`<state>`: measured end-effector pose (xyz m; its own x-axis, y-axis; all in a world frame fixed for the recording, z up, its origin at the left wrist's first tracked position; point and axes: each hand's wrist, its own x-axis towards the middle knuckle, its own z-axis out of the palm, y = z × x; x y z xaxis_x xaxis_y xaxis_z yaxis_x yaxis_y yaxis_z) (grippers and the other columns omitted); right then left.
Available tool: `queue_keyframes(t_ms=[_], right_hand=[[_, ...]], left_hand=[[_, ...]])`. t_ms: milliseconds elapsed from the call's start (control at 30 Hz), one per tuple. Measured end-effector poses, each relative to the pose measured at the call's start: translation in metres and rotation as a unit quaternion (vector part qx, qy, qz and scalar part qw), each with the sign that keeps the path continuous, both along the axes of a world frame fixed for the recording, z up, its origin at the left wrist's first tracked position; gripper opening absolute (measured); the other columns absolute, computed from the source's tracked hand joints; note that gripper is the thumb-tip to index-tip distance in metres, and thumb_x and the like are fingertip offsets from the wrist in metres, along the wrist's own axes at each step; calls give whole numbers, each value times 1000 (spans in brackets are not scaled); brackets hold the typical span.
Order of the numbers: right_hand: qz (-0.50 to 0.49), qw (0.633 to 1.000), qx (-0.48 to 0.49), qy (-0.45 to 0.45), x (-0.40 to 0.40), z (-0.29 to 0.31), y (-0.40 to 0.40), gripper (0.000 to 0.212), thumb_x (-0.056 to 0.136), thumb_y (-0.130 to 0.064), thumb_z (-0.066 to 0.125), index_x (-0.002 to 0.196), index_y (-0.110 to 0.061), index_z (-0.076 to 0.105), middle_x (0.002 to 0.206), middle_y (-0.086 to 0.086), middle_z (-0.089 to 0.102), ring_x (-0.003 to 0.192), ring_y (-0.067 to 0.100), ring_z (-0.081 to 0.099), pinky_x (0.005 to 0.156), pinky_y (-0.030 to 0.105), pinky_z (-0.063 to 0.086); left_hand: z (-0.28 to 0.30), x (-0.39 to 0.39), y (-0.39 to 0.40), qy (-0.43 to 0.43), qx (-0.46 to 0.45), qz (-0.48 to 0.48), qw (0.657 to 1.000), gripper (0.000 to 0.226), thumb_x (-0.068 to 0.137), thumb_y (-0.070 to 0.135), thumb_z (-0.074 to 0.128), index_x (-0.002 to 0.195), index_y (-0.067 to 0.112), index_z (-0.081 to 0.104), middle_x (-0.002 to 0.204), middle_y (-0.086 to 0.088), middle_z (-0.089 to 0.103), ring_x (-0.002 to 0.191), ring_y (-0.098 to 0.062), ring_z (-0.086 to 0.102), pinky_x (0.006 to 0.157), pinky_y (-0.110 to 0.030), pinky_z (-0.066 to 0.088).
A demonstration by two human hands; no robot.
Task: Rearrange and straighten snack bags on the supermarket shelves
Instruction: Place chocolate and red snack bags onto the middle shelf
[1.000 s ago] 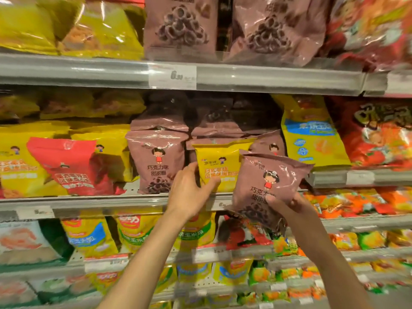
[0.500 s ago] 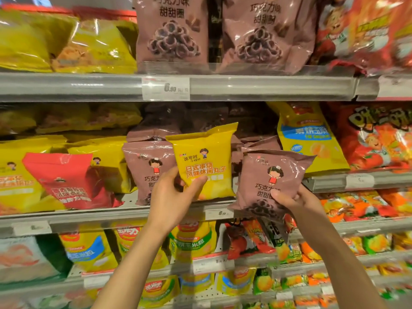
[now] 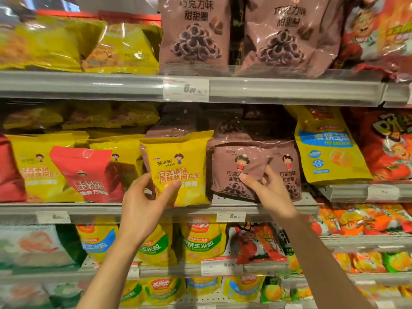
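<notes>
My left hand (image 3: 145,197) grips a small yellow snack bag (image 3: 178,168) by its lower left corner and holds it upright in front of the middle shelf (image 3: 267,208). My right hand (image 3: 265,186) pinches a brown chocolate-ring bag (image 3: 234,172) that now stands on that shelf, thumb across its front and fingers behind its right edge. Another brown bag (image 3: 289,172) stands just to its right, partly hidden by my fingers.
Left of the yellow bag are a red bag (image 3: 84,172) leaning on more yellow bags (image 3: 35,168). A tall yellow-and-blue bag (image 3: 327,148) leans at the right. Large brown bags (image 3: 191,34) fill the shelf above; lower shelves hold corn snacks.
My left hand has pulled the yellow bag out and carried it left. My right hand has set the brown bag back onto the shelf where the yellow one stood.
</notes>
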<state>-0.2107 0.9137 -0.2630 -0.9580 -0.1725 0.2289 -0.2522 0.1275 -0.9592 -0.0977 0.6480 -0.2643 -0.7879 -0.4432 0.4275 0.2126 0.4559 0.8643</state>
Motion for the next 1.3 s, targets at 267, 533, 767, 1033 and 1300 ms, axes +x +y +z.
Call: queue_keyframes(t_ms=[267,533,767,1033,1300], right_hand=[[44,997,44,-51,-13,-15,-13,112,74,-64,78,160,-18,24,164,-5,33,148,14,36,125,44,27],[30,988,146,-29,-14,-19,-13,100,76,-79,60,154,-22,38,154,-6,50,143,17,44,119,43,35],[-13,998,63,-10,-2,-35,-9,47,86,-48,75,126,-35,53,123,-10,65,121,9,61,95,10,49],[-107,993,-55,-12,35,-35,4,27,92,-28,74,117,-28,66,102,-13,76,93,-8,69,73,7,51],[-131,991,9,6,82,-65,-24,13,95,-23,71,108,-20,70,91,-12,74,86,7,69,75,18,53]], left_hand=[[-2,2,-8,-10,17,-5,1000,46,75,70,70,102,32,72,95,3,76,90,-24,72,84,-55,57],[-7,6,-12,-26,26,-19,999,46,75,73,69,99,34,71,92,2,75,86,-27,71,82,-57,57],[-15,12,-14,-41,42,-26,998,40,76,69,73,101,37,71,92,0,75,87,-29,72,80,-57,58],[-27,29,-21,-52,73,-33,995,27,82,51,79,97,30,73,95,-14,72,75,-12,76,63,-32,63],[-45,53,-57,-61,105,-31,992,45,72,66,79,101,32,75,96,-14,73,82,-28,74,69,-52,64]])
